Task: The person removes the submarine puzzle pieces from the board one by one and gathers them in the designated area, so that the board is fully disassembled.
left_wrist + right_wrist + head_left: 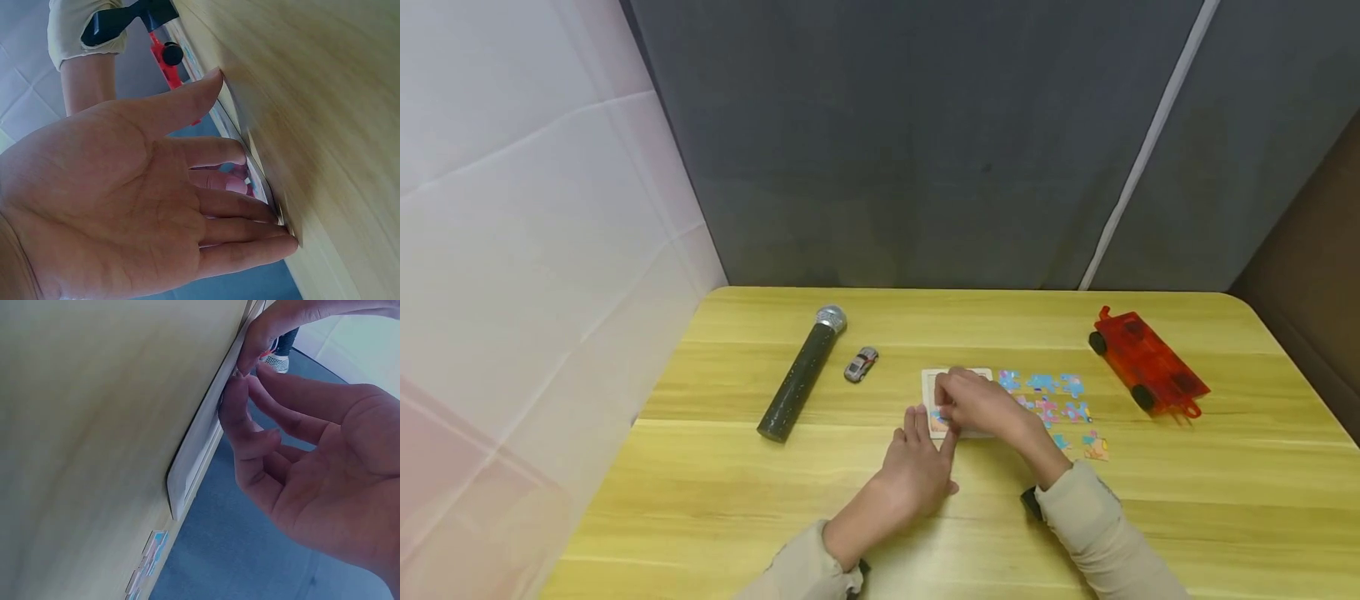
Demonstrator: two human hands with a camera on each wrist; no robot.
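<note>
A pale puzzle tray (pixel 927 385) lies on the table in front of me, partly hidden by my hands. My right hand (pixel 979 403) reaches over it with curled fingers and pinches a small puzzle piece at the lower left corner, where a blue and orange picture part (pixel 937 423) shows. The fingers cover most of that piece. My left hand (pixel 916 468) keeps its fingers nearly straight, fingertips at the tray's lower left edge. In the right wrist view, the tips of both hands (pixel 325 440) meet close to the tray rim (pixel 199 450).
Several loose puzzle pieces (pixel 1043 383) lie in rows right of the tray. A red toy car base (pixel 1150 362) with black wheels sits farther right. To the left are a small toy car (pixel 861 364) and a black microphone (pixel 801 379). A dark partition (pixel 895 167) stands behind the table.
</note>
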